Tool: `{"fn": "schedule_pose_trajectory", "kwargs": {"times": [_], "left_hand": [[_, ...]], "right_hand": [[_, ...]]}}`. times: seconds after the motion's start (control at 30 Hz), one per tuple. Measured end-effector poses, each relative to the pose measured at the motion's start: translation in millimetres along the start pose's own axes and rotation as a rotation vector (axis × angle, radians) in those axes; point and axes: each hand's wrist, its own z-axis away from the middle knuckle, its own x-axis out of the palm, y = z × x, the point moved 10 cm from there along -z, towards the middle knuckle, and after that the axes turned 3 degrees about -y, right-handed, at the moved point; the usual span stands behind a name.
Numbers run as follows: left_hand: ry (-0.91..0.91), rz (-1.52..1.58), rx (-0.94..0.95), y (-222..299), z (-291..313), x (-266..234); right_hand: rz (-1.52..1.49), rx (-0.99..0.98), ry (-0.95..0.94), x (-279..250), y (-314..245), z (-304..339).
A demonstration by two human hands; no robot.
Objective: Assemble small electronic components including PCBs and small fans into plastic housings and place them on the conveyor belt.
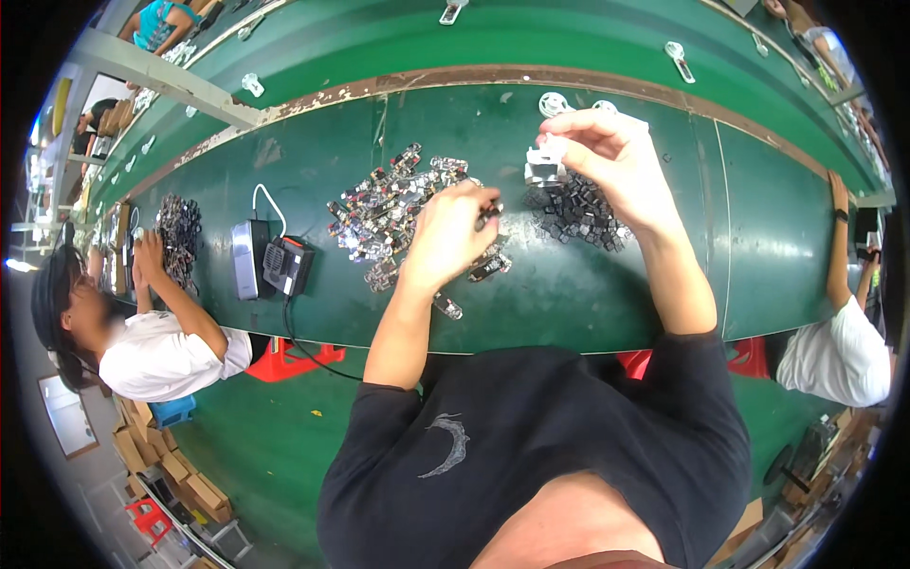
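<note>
pinching a small white part [545, 171] between thumb and fingertips of the right hand [618, 163], with that grip clamped on it, held up by the upper left edge of a heap of small black pieces [583, 216]. clasping a small dark part [488, 214] in the left hand [445, 232], with that grip together around it, at the right side of a wider pile of electronic parts [374, 220]. cannot tell whether that hand is touching the pile below. seeing a loose part [447, 305] on the green tabletop [550, 299], nearer the body than the pile. farther left, seeing a grey box [248, 258] just beside a black device [287, 266], with a white cable [271, 204] looping above. beyond the right hand, glimpsing a round white part [553, 103], and at far left, a co-worker [161, 358] in a white shirt beside a dark heap [177, 232].
</note>
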Motion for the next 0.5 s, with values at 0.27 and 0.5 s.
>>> {"fn": "schedule_pose_trajectory", "kwargs": {"times": [0.27, 0.5], "left_hand": [[0.192, 1.298, -0.1, -28, -5, -33], [0.235, 1.576, -0.052, -26, -5, -18]], "right_hand": [[0.095, -0.065, -0.139, 26, -18, 8], [0.146, -0.027, -0.232, 44, 7, 9]]}}
